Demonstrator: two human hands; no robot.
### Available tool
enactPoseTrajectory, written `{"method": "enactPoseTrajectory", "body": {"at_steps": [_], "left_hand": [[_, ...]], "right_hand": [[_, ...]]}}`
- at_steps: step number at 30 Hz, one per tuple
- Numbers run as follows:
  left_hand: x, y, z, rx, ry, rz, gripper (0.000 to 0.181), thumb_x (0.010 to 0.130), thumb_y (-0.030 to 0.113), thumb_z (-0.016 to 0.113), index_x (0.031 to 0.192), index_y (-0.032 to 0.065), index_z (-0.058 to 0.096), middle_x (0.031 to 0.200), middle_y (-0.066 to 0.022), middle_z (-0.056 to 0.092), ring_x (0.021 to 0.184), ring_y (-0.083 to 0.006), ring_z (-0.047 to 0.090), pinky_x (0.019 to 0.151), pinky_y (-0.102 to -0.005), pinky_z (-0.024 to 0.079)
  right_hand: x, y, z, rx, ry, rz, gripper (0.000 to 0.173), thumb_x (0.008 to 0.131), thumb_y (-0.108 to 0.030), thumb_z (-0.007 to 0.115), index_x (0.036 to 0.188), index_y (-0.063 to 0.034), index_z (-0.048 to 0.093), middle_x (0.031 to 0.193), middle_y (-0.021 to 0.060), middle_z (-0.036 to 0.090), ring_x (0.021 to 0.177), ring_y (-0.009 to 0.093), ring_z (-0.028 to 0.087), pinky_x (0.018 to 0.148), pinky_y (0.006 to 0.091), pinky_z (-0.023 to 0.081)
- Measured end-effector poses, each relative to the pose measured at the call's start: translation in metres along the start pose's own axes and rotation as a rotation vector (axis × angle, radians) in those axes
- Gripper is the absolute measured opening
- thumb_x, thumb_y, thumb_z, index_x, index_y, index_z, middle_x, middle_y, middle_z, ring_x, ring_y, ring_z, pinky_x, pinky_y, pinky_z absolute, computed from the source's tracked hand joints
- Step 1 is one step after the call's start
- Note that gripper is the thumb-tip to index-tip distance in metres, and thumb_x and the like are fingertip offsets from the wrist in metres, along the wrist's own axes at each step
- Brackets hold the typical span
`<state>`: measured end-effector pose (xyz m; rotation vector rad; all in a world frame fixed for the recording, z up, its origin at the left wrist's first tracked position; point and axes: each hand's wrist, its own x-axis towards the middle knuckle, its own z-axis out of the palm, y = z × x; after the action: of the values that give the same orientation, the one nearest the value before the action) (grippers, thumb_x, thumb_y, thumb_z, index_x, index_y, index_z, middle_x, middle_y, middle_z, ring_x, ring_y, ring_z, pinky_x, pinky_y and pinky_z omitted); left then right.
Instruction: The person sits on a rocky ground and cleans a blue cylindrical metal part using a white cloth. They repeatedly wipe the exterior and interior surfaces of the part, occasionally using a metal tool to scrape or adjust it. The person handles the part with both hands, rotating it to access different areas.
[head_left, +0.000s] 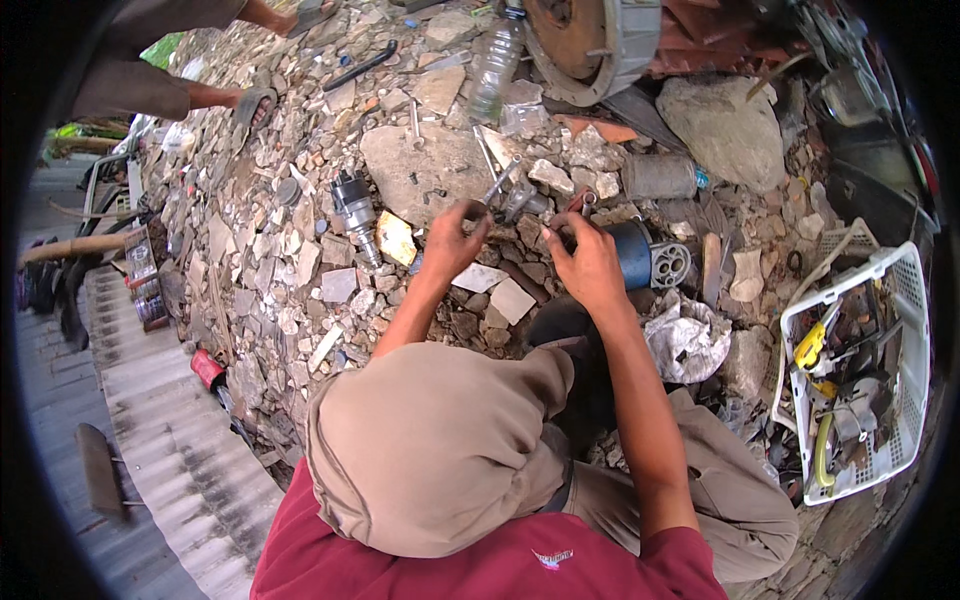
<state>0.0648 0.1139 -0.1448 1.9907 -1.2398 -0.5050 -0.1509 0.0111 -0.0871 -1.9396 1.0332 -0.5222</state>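
Note:
My left hand (454, 238) holds a slim metal wrench (502, 180) that points up and away over the rubble. My right hand (585, 251) has thumb and fingers close together at a small ring-ended metal piece (589, 199); its grip is partly hidden. Between my hands lies a small grey metal part (527, 201). A blue cylindrical motor (630, 253) with a cast metal end (670, 265) is just right of my right hand. Left of my left hand, an ignition distributor (356, 214) rests on the stones. A flat rock (424, 165) carries a wrench (416, 126) and small screws.
Broken stones cover the ground. A plastic bottle (496, 67) and a large metal housing (592, 45) stand ahead. At right is a white plastic basket (795, 420) of tools and parts; a dirty cloth (686, 337) lies nearer. Another person's sandalled foot (255, 109) is upper left.

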Motion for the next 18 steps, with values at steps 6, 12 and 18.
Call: {"method": "enactPoseTrajectory", "body": {"at_steps": [6, 12, 18], "left_hand": [[0.042, 0.014, 0.021, 0.012, 0.005, 0.064, 0.034, 0.087, 0.019, 0.076, 0.113, 0.0001, 0.064, 0.109, -0.0231, 0.068, 0.102, -0.0411, 0.066, 0.089, -0.0471, 0.052], [0.19, -0.008, 0.052, 0.28, 0.309, 0.02, 0.077, 0.079, 0.023, 0.078, 0.141, -0.0016, 0.04, 0.134, -0.0278, 0.053, 0.123, -0.0472, 0.054, 0.103, -0.0535, 0.045], [0.242, -0.015, 0.028, 0.217, 0.157, -0.313, 0.07, 0.073, 0.016, 0.078, 0.133, -0.0043, 0.048, 0.133, -0.0278, 0.056, 0.121, -0.044, 0.057, 0.104, -0.0482, 0.048]], "right_hand": [[0.021, 0.009, -0.004, -0.083, 0.009, 0.06, 0.026, 0.094, -0.022, 0.069, 0.108, -0.0006, 0.066, 0.101, 0.0235, 0.072, 0.098, 0.045, 0.067, 0.085, 0.0481, 0.052], [0.045, 0.01, -0.021, -0.066, 0.051, 0.068, 0.024, 0.095, -0.021, 0.069, 0.108, -0.0014, 0.067, 0.098, 0.0214, 0.073, 0.094, 0.043, 0.069, 0.083, 0.0451, 0.053], [0.053, 0.017, -0.037, -0.072, 0.063, 0.123, 0.024, 0.096, -0.023, 0.069, 0.108, -0.0021, 0.067, 0.095, 0.0247, 0.071, 0.087, 0.042, 0.067, 0.082, 0.046, 0.052]]}}
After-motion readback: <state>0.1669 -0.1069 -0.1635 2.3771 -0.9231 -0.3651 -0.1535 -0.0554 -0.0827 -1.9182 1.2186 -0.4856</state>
